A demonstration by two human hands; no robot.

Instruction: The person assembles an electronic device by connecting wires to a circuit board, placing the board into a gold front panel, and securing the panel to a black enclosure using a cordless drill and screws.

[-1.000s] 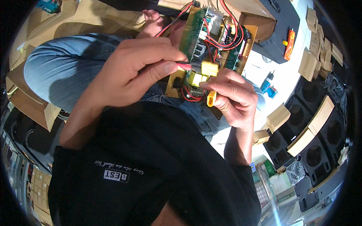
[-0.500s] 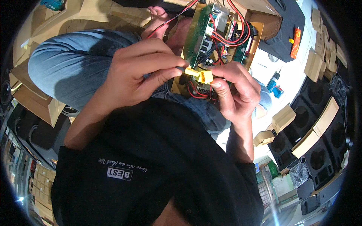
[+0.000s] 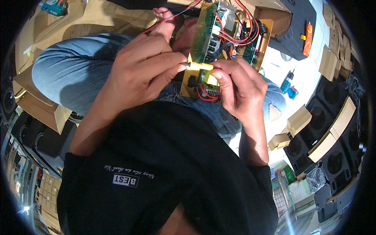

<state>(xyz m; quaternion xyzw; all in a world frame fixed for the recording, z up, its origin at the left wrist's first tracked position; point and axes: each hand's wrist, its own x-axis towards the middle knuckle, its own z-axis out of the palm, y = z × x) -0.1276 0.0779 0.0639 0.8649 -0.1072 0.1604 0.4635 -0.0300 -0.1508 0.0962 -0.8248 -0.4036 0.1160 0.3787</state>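
Note:
A narrow yellow piece [image 3: 200,66], tape-like or a sleeve, stretches between my two hands; its exact kind is unclear. At its left end is a thin dark tip, pinched between the thumb and fingers of my left hand [image 3: 143,68]. My right hand [image 3: 243,84] pinches the other end between thumb and forefinger. Just beyond the hands stands an electronics module with green circuit boards [image 3: 201,43] on a gold-coloured metal plate [image 3: 267,35]. Red and black wires [image 3: 244,40] loop over it. Below the yellow piece, a yellow block-shaped component [image 3: 210,79] shows on the module.
A black speaker cabinet [image 3: 296,29] stands at the far right, an orange packet [image 3: 308,39] on it. Nearby on the white floor lies a blue power drill [image 3: 288,83]. Small cardboard boxes [image 3: 299,120] and several black speakers [image 3: 333,160] line the right; an open carton [image 3: 39,111] sits left.
Both hands have risen slightly relative to the module. The yellow piece now looks straighter and narrower, and the yellow component shows apart from it.

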